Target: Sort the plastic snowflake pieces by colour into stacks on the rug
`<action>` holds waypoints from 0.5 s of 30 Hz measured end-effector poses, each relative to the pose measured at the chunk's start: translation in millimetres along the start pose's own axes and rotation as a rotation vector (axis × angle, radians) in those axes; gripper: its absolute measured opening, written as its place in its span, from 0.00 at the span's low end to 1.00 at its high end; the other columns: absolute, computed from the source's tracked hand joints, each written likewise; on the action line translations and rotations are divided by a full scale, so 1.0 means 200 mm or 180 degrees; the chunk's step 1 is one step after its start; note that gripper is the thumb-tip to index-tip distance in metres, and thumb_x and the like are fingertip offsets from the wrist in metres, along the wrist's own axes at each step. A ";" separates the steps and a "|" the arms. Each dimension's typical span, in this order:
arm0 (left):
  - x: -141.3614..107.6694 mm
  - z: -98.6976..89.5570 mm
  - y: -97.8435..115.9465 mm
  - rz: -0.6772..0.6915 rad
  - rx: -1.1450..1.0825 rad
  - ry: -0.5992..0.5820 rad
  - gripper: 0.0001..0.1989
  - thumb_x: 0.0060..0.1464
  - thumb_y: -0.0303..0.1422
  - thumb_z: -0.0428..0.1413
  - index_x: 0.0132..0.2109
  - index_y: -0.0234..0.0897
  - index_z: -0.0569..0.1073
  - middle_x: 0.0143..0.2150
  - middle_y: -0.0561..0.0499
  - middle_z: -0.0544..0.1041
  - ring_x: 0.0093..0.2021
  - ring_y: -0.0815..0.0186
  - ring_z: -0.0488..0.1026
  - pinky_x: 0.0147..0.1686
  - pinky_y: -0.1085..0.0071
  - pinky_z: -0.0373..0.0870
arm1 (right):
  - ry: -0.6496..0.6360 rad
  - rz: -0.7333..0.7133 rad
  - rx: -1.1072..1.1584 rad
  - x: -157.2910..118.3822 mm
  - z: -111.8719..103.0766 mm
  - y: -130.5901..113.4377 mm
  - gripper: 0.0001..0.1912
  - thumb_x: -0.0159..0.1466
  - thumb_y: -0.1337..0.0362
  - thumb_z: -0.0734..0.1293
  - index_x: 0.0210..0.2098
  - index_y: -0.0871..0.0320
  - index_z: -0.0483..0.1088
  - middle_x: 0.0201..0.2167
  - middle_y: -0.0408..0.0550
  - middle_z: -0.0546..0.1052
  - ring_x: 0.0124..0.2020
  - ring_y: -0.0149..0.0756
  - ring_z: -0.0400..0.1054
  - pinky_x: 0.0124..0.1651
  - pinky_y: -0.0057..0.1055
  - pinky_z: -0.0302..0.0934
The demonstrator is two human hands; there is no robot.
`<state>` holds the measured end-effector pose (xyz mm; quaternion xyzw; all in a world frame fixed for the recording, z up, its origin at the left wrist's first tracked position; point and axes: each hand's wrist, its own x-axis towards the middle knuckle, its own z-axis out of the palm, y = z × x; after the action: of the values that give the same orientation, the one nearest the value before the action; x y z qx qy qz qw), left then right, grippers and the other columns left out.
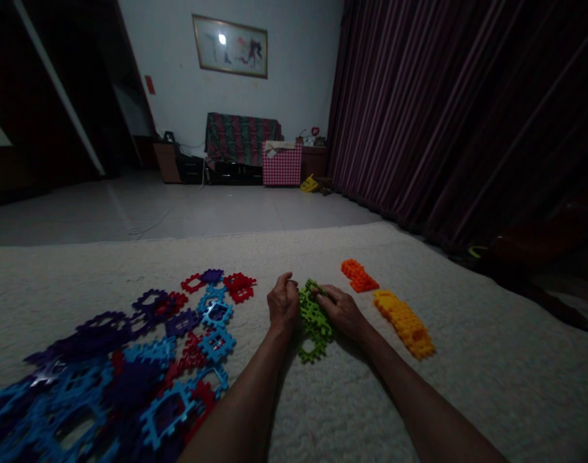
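Observation:
Between my two hands lies a row of green plastic building pieces (313,312) with toothed edges, leaning on one another on the pale quilted cover. One green piece (311,350) lies flatter at the near end. My right hand (340,310) is curled over the right side of the row, thumb and fingers on the far pieces. Along the left side, my left hand (283,302) is closed, its fingers curled in; whether something is inside them is hidden. Right of my right hand are a row of orange pieces (359,276) and a longer row of yellow pieces (403,323).
A loose pile of blue pieces (217,344), purple pieces (182,323) and red pieces (240,287) spreads across the left of the quilted cover (351,399). Beyond its far edge are a tiled floor (255,209), a low cabinet (236,172) and a dark curtain (409,116).

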<state>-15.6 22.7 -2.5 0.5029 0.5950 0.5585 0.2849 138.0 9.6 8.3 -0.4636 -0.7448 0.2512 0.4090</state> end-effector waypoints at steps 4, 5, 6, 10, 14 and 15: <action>0.01 0.02 -0.02 -0.0091 -0.0156 0.0101 0.18 0.57 0.29 0.47 0.51 0.32 0.75 0.41 0.43 0.82 0.42 0.61 0.79 0.45 0.66 0.74 | 0.0242 0.0373 0.0282 0.01 -0.04 -0.02 0.18 0.64 0.55 0.59 0.43 0.59 0.73 0.42 0.51 0.79 0.46 0.41 0.72 0.50 0.37 0.64; 0.01 0.02 -0.02 -0.0101 -0.0172 0.0106 0.18 0.57 0.29 0.47 0.51 0.33 0.75 0.41 0.43 0.82 0.41 0.61 0.79 0.45 0.66 0.74 | 0.0337 0.0462 0.0370 0.03 -0.05 -0.01 0.19 0.64 0.55 0.59 0.45 0.59 0.72 0.42 0.51 0.79 0.45 0.40 0.72 0.49 0.35 0.65; 0.01 0.02 -0.03 -0.0106 -0.0184 0.0109 0.18 0.57 0.30 0.47 0.51 0.33 0.75 0.40 0.43 0.82 0.41 0.62 0.79 0.45 0.66 0.74 | 0.0414 0.0580 0.0441 0.05 -0.06 0.00 0.20 0.63 0.56 0.58 0.48 0.59 0.70 0.41 0.51 0.79 0.43 0.39 0.73 0.46 0.34 0.66; 0.01 0.03 -0.03 -0.0092 -0.0194 0.0100 0.18 0.58 0.30 0.47 0.51 0.33 0.75 0.39 0.44 0.82 0.39 0.62 0.79 0.45 0.66 0.74 | 0.0392 0.1167 0.0076 0.19 -0.06 0.05 0.28 0.62 0.63 0.58 0.61 0.58 0.60 0.38 0.48 0.78 0.32 0.34 0.72 0.35 0.28 0.65; 0.00 0.03 -0.03 -0.0069 -0.0178 0.0111 0.18 0.57 0.30 0.47 0.51 0.34 0.75 0.40 0.44 0.82 0.40 0.62 0.79 0.45 0.66 0.74 | 0.0189 0.1196 -0.1107 0.31 -0.02 0.09 0.26 0.62 0.67 0.58 0.59 0.59 0.65 0.43 0.52 0.78 0.41 0.37 0.72 0.44 0.29 0.63; 0.00 0.03 -0.03 -0.0063 -0.0177 0.0112 0.18 0.57 0.30 0.47 0.51 0.34 0.75 0.40 0.44 0.82 0.40 0.62 0.79 0.45 0.66 0.74 | 0.0224 0.1180 -0.1287 0.33 -0.02 0.09 0.26 0.61 0.67 0.60 0.59 0.60 0.66 0.46 0.55 0.77 0.46 0.39 0.71 0.48 0.30 0.63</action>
<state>-12.0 26.7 -10.1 0.4790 0.5892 0.5807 0.2937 134.3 76.4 20.7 -0.6726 -0.6676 0.1517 0.2808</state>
